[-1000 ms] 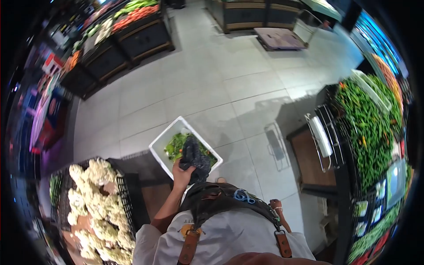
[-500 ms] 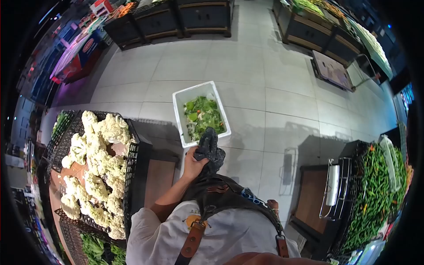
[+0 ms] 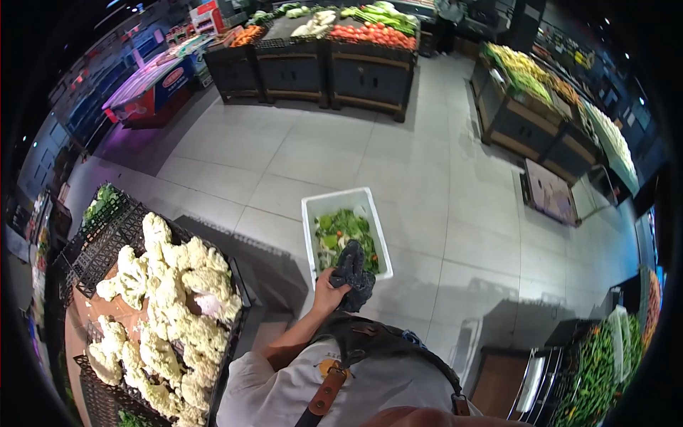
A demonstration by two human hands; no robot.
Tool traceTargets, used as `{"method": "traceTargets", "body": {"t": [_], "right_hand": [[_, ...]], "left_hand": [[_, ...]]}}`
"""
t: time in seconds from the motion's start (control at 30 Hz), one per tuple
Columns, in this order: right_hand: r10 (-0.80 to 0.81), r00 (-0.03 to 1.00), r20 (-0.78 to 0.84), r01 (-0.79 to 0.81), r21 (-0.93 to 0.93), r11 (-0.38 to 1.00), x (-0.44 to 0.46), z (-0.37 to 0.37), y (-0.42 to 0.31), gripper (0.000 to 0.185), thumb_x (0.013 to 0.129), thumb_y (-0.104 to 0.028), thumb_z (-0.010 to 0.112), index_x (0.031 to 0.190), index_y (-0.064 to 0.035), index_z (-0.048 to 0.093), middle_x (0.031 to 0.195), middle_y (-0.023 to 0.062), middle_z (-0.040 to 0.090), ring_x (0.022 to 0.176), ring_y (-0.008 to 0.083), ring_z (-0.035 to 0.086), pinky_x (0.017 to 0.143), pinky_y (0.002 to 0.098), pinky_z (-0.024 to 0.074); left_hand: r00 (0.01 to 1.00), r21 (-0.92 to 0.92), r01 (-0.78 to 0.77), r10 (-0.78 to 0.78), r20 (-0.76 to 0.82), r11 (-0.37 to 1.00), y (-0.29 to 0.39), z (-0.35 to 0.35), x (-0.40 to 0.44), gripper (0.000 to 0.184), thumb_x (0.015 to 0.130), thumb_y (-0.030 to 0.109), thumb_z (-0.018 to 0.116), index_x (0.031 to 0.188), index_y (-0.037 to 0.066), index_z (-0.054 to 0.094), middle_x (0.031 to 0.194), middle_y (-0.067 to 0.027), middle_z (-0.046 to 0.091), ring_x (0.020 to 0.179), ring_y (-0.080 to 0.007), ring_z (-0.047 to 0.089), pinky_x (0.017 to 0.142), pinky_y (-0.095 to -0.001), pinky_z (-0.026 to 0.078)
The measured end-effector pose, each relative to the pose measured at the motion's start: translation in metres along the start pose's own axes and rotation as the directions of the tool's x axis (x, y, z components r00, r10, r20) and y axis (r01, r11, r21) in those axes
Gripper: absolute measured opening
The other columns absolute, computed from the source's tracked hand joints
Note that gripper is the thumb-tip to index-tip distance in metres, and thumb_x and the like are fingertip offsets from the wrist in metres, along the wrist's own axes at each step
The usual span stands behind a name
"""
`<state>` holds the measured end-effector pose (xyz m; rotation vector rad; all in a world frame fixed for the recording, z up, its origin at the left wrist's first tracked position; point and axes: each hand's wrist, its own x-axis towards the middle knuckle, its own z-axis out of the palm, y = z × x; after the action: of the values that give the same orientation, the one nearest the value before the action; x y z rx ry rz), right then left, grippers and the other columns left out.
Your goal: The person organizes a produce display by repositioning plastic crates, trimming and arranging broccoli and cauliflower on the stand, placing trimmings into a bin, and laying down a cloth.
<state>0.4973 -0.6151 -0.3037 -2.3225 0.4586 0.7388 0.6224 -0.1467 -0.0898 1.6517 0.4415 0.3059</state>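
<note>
In the head view my left hand [image 3: 329, 292] is closed around a bunched dark grey cloth [image 3: 353, 274], held in front of my apron [image 3: 359, 341]. Just beyond the cloth, a white foam box [image 3: 308, 228] stands on the floor. Green leaves and trimmings [image 3: 341, 231] lie inside it, with a few small red and orange bits among them. The cloth covers part of the box's near end from this angle. My right hand is out of sight; only skin of that arm shows at the bottom edge.
Cauliflower [image 3: 178, 292] fills black crates on a stand at left. Green chillies [image 3: 605, 363] lie at right, beside a wire rack [image 3: 533, 384]. Dark vegetable stands [image 3: 370, 75] line the back, and a flat trolley [image 3: 551, 192] sits at back right on the tiles.
The view has tilted up, so the back stands show more and the box sits lower in it. My left hand keeps its hold on the cloth. My right hand has left the view.
</note>
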Motion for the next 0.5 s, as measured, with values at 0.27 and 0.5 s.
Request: {"method": "traceTargets", "body": {"t": [0.27,0.5], "right_hand": [[-0.552,0.832,0.057,0.54,-0.317,0.78,0.113,-0.02,-0.169,0.021,0.085,-0.022,0.057,0.088,-0.0029,0.065,0.073,0.012,0.068,0.065,0.0217,0.067,0.056,0.0354,0.0541],[-0.182,0.975,0.124,0.177,0.049,0.983,0.159,-0.041,-0.331,0.023,0.08,-0.021,0.056,0.085,-0.001,0.066,0.068,0.0113,0.066,0.048,0.0212,0.063,0.046,0.0329,0.0526]], "left_hand": [[0.95,0.181,-0.118,0.164,-0.265,0.976,-0.017,-0.073,0.104,0.037,0.065,-0.004,0.072,0.099,-0.002,0.058,0.086,-0.0057,0.064,0.081,-0.0141,0.06,0.075,-0.028,0.048],[0.869,-0.149,0.11,-0.167,-0.465,0.983,0.006,-0.133,0.091,0.045,0.062,-0.003,0.071,0.104,-0.002,0.058,0.094,-0.0117,0.062,0.089,-0.0236,0.059,0.082,-0.0319,0.046]]}}
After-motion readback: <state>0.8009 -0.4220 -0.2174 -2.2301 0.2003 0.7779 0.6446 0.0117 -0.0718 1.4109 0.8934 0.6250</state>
